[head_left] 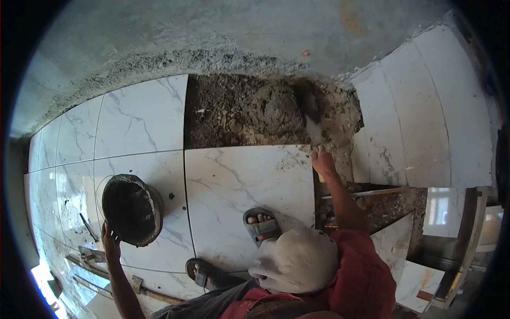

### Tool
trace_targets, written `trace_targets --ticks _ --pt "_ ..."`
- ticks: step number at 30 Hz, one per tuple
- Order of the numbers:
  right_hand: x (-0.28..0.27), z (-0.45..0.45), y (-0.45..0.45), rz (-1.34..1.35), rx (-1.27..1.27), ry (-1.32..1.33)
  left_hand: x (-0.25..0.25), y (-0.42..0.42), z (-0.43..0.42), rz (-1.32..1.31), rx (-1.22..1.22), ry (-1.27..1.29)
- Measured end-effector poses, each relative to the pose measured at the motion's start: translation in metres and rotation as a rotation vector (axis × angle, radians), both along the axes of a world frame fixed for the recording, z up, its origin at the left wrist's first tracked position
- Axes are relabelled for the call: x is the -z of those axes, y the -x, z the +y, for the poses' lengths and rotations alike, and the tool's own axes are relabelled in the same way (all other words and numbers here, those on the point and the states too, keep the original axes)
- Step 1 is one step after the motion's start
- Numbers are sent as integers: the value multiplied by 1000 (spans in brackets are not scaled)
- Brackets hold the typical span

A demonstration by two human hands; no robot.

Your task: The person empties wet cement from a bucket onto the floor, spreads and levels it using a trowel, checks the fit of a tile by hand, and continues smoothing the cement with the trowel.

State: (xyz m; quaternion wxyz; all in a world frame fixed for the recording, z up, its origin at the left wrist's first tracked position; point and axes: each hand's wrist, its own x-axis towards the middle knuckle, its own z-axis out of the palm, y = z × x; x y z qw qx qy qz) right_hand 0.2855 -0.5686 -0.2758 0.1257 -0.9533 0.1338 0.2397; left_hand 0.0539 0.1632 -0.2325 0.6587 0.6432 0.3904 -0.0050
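Note:
My right hand (323, 162) is closed round the handle of a trowel, whose blade (313, 129) points into the unpaved gap between the tiles and the wall. Grey mortar (273, 109) lies heaped in that gap, just left of the blade, on rough soil (212, 109). At the left, my left hand (110, 242) grips the lower left rim of a black bucket (132, 210), which is tilted and stained with mortar inside. Large white veined tiles (234, 186) border the gap.
A grey wall (212, 26) with a rough base runs along the top. Sandaled feet (262, 224) stand on the tiles. A hammer (138, 285) and other tools lie lower left. Broken flooring and loose tile pieces (422, 282) are at the lower right.

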Motion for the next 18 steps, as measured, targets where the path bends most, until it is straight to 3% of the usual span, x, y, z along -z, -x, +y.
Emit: trace_targets --ticks 2,3,5,6,8,11,13,15,17,18 --pt "-3 20 5 -312 284 -165 -1 -1 0 10 -23 -13" --pt "-2 17 -1 -310 288 -170 -3 -1 0 11 -20 -18" --pt "0 4 -28 -520 -63 -111 -3 -2 -3 -16 15 -54" --pt "-7 1 -42 -522 -64 -113 1 -1 3 14 -40 6" --pt "-27 0 -79 -338 -223 -90 -2 -4 -1 8 -54 1" --pt "-20 -17 -136 -265 -347 -25 -2 -1 0 10 -25 1" --pt "-12 -17 -162 -229 -328 36 -4 -3 -4 -10 16 0" --pt "-19 -4 -180 -218 -315 91 -8 -7 -10 24 -94 -55" --pt "-41 26 -187 73 223 -121 -3 -4 -4 22 -68 -58" --pt "-39 29 -192 65 210 -128 -3 -3 0 30 -28 -60"
